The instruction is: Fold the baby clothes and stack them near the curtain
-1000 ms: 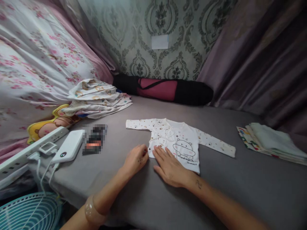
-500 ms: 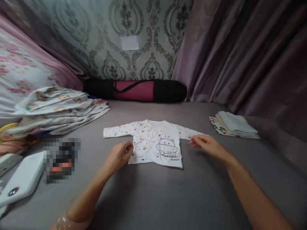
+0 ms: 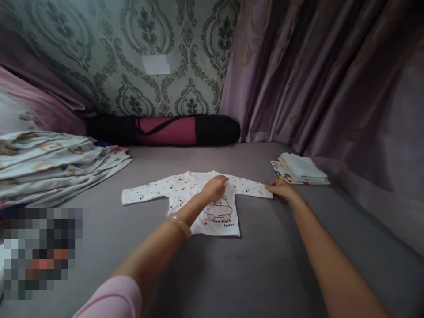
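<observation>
1. A small white shirt (image 3: 228, 205) lies flat on the gray bed (image 3: 258, 269), in the middle of the frame. Its arms are spread out to both sides.
2. The shirt has tiny marks on its sleeves. A round animal (image 3: 217, 213) is drawn on the front, with words under it.
3. The left hand (image 3: 215, 187) is over the top part of the shirt, near the middle of the frame. Its fingers are bent. I cannot tell if it has hold of any cloth.
4. A pale bangle (image 3: 179, 226) is around the left wrist, and a pink sleeve (image 3: 115, 293) shows at the lower left.
5. The right hand (image 3: 284, 190) is right of the middle. Its fingers touch the end of the shirt's sleeve (image 3: 251, 187) on that side. They are close together, but I cannot tell if they pinch it.
6. A neat pile of folded cloths (image 3: 304, 168) sits just past the right hand.
7. A messy heap of cloth (image 3: 49, 165) is at the left edge.
8. A blurred-out thing (image 3: 46, 256) is at the lower left.
9. A long black and red bag (image 3: 165, 130) lies at the back, by the wall (image 3: 185, 35).
10. A purple curtain (image 3: 288, 66) hangs at the upper right.
</observation>
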Motion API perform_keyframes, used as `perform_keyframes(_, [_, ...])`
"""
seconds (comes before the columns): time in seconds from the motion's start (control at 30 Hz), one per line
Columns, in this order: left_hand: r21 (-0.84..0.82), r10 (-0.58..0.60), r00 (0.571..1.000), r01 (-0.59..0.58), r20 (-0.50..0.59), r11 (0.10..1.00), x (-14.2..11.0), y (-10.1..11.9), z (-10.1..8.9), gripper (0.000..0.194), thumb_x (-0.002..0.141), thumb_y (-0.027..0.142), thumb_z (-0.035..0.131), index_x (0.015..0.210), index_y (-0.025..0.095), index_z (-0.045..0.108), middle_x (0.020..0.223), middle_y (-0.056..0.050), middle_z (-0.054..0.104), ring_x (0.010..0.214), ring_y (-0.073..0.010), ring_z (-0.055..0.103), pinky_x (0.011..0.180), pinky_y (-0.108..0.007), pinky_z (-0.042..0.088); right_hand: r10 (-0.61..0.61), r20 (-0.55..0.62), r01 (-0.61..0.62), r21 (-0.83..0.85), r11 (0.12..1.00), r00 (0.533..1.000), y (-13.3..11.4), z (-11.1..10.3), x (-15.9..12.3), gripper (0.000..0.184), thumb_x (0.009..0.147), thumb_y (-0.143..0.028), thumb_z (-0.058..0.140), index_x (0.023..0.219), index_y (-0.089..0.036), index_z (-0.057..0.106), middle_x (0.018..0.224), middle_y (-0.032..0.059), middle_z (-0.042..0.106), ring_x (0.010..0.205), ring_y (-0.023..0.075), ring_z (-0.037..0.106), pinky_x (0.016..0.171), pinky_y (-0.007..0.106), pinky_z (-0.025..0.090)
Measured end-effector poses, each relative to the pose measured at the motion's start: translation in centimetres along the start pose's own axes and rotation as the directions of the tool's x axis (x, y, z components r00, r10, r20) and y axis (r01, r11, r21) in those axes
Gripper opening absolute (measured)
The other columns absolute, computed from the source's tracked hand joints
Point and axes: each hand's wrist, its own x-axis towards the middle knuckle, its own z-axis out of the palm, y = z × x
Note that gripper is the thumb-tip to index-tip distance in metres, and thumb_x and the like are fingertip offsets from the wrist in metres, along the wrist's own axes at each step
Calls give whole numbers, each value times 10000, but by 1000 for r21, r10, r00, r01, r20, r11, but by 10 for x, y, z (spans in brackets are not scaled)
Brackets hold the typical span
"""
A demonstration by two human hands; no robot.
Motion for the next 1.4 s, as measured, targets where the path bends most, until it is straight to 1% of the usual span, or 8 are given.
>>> perform_keyframes(0.13, [70, -56, 998, 57, -4, 996, 12, 3, 19, 434, 884, 159, 399, 1303, 57, 443, 1368, -196, 482, 1293, -239, 423, 1101, -391, 309, 74, 48, -77, 70, 995, 996, -6, -1, -3, 210, 614, -278, 715, 523, -163, 564, 447, -17, 503, 456, 108, 445, 442, 217, 316])
perform_keyframes(0.33, [145, -165, 981, 149, 106, 978, 9, 7, 33, 548, 968, 370, 279, 1417, 56, 302, 1510, -178, 283, 1410, -286, 209, 1150, -442, 167, 123, -62, -93, 358, 929, 990, -25, 8, -13, 132, 694, -279, 603, 696, -197, 499, 527, -46, 494, 464, 104, 482, 447, 208, 378])
perform_keyframes(0.63, [144, -196, 956, 168, 217, 975, 15, 4, 28, 662, 929, 478, 267, 1467, 99, 191, 1551, -147, 181, 1422, -301, 129, 1140, -452, 139, -23, -315, 214, 587, 781, 949, -87, 19, -30, 253, 710, -353, 586, 889, -198, 496, 647, -30, 554, 519, 126, 536, 466, 229, 422])
perform_keyframes(0.87, [198, -219, 952, 177, 216, 964, 32, 2, 14, 692, 794, 571, 468, 1382, 220, 368, 1429, -130, 357, 1283, -365, 328, 1026, -510, 307, -237, -262, 352, 638, 685, 936, -142, 48, -47, 287, 705, -402, 594, 892, -211, 490, 637, -37, 561, 511, 130, 530, 467, 229, 406])
perform_keyframes(1.0, [180, -211, 953, 173, 217, 968, 40, -3, 9, 665, 711, 602, 571, 1248, 213, 516, 1352, -132, 421, 1222, -373, 383, 985, -514, 349, -226, -205, 305, 653, 693, 952, -161, 65, -51, 289, 695, -401, 594, 880, -201, 497, 651, -29, 577, 531, 127, 533, 484, 224, 406])
perform_keyframes(1.13, [32, -151, 972, 148, 179, 989, 39, -11, 4, 583, 698, 480, 649, 1191, 180, 571, 1277, -145, 508, 1163, -358, 460, 966, -492, 385, -145, -184, 228, 612, 757, 972, -170, 77, -49, 245, 716, -363, 557, 879, -182, 533, 682, -6, 605, 583, 140, 559, 526, 234, 430])
perform_keyframes(1.27, [-274, -149, 989, 143, 1, 951, 19, -23, -8, 398, 764, 286, 598, 1141, 157, 598, 1100, -98, 639, 1013, -252, 577, 903, -365, 458, -95, -188, 183, 534, 826, 977, -174, 92, -45, 239, 731, -328, 550, 907, -170, 582, 720, 13, 632, 617, 151, 580, 532, 235, 446])
perform_keyframes(1.4, [-496, -512, 852, 400, -110, 771, -18, -38, -20, 329, 828, 270, 533, 1107, 109, 598, 970, -115, 663, 838, -199, 625, 770, -313, 502, -84, -148, 141, 428, 893, 985, -183, 116, -49, 231, 756, -305, 547, 948, -187, 598, 761, 14, 647, 626, 151, 594, 522, 228, 460])
